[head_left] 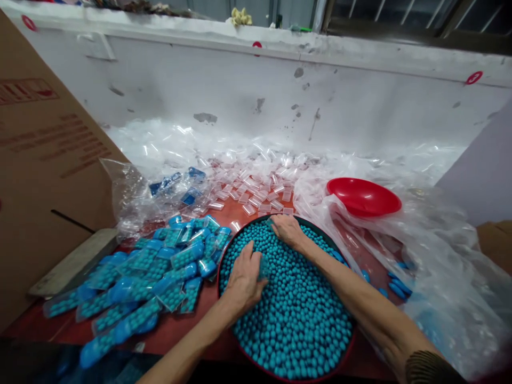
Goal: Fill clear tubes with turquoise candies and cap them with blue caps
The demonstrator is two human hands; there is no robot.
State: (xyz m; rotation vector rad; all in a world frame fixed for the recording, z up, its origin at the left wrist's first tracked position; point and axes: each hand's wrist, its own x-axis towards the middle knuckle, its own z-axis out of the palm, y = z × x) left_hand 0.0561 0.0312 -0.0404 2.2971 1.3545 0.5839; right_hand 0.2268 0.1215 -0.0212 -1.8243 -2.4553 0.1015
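From my remote seat I see two bare hands over a wide round tub with a dark red rim (219,280), brimming with small turquoise beads (296,309). Taking the tub as a clock face, the left hand (243,277) is at ten o'clock, its fingers seemingly closed on a small clear plastic case (262,268), largely hidden behind them. The right hand (288,229) is at twelve, fingertips curled into the beads near the far rim; I cannot tell whether they pinch anything.

Outside the tub, at nine to ten o'clock, lies a loose heap of bead-filled clear packs with blue ends (150,272). At twelve are scattered clear rectangular plastic pieces (256,194); between one and two, a shallow red plastic bowl (364,197) on crumpled translucent sheeting (444,266).

I judge spilling the main risk: beads lie close to the rim, so a hard scoop could roll some over. A slick case might slip and sink. The heap, crowding the tub, could slide if an elbow caught it.
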